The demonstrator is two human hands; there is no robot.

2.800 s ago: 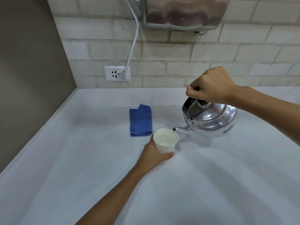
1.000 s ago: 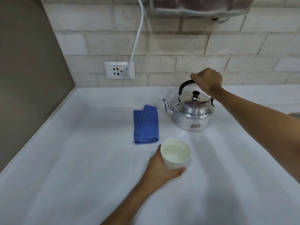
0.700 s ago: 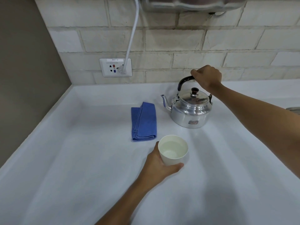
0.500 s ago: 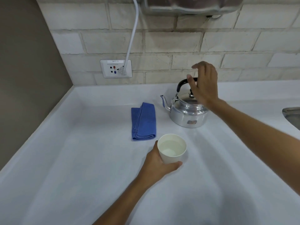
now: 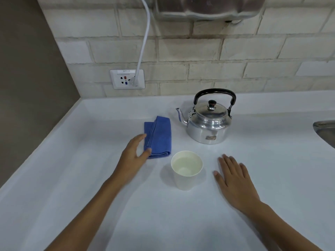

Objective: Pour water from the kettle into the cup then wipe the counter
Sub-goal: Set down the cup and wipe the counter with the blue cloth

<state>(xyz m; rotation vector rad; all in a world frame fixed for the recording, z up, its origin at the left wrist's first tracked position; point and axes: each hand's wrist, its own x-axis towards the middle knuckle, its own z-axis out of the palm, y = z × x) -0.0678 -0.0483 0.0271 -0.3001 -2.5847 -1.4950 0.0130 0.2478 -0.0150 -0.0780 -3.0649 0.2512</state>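
Note:
The shiny metal kettle (image 5: 210, 124) with a black handle stands upright near the back of the white counter (image 5: 72, 178), spout pointing left. A white paper cup (image 5: 186, 169) with water in it stands in front of the kettle, nobody holding it. A folded blue cloth (image 5: 159, 136) lies left of the kettle. My left hand (image 5: 134, 154) is open, its fingers at the cloth's left edge and its thumb at the cloth's near corner. To the right of the cup, my right hand (image 5: 235, 182) lies flat and open on the counter.
A brick wall runs along the back with a white socket (image 5: 126, 79) and a plugged-in cable (image 5: 144, 38). A metal appliance (image 5: 208, 6) hangs above. A steel sink rim (image 5: 324, 129) shows at the right edge. A brown wall bounds the left side.
My right hand let go of the kettle handle and came down flat on the counter. My left hand released the cup and moved left to the blue cloth.

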